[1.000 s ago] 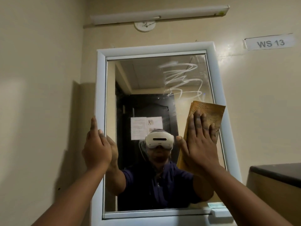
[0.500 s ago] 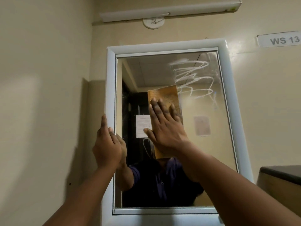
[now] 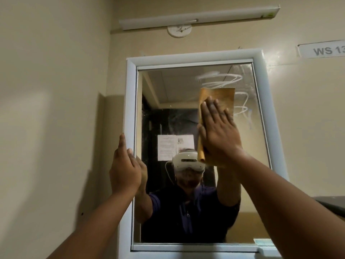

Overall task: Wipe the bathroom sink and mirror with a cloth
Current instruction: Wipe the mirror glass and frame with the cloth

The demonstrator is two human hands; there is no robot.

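A white-framed mirror [image 3: 130, 101] hangs on the beige wall ahead. White foam streaks [image 3: 222, 80] mark the upper right of the glass. My right hand [image 3: 218, 133] presses a folded orange cloth [image 3: 221, 96] flat against the glass just below the streaks, fingers straight and pointing up. My left hand [image 3: 125, 167] rests on the mirror's left frame edge, thumb up along the outer side and fingers against the glass. The sink is out of view.
A tube light [image 3: 197, 16] and a round white fitting [image 3: 179, 30] sit above the mirror. A label reading WS 13 [image 3: 323, 51] is on the wall at right. A dark-topped counter edge [image 3: 330, 202] shows at lower right.
My right hand swept the cloth from the right side of the glass to the middle, then back right and up toward the foam streaks. My left hand stayed on the left frame.
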